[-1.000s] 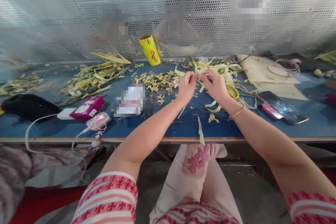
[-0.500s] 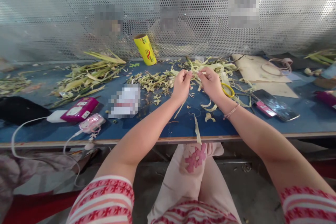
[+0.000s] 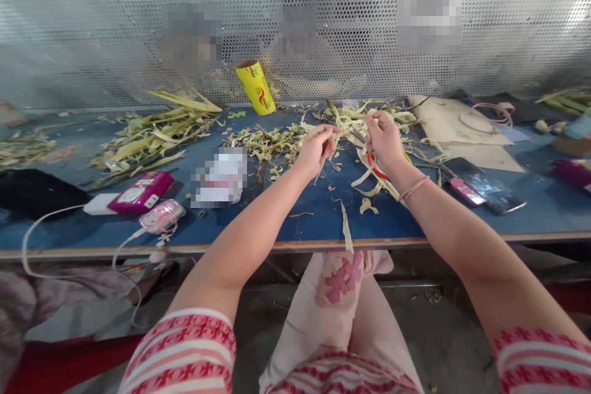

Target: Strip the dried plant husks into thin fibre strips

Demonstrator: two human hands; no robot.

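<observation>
My left hand (image 3: 317,146) and my right hand (image 3: 384,140) are raised over the blue table (image 3: 258,215), a little apart. Both pinch pale green leaf strips (image 3: 357,129) that run between them and trail down under my right palm. A red ring (image 3: 376,167) shows just beneath my right hand, partly hidden by it. A heap of pale strips (image 3: 369,113) lies right behind the hands, and a heap of small leaf trimmings (image 3: 270,140) sits left of my left hand.
A yellow roll (image 3: 255,87) leans against the perforated metal screen (image 3: 295,24). Long green leaves (image 3: 152,129) lie at the left. A pink power bank (image 3: 143,192), pink device (image 3: 162,217) with white cable, a black phone (image 3: 484,182) and cardboard (image 3: 462,129) lie around.
My hands have drawn apart: the right rose and turned, pulling the strips up, and the left shifted slightly back. A red ring now shows under my right hand where a yellow one was.
</observation>
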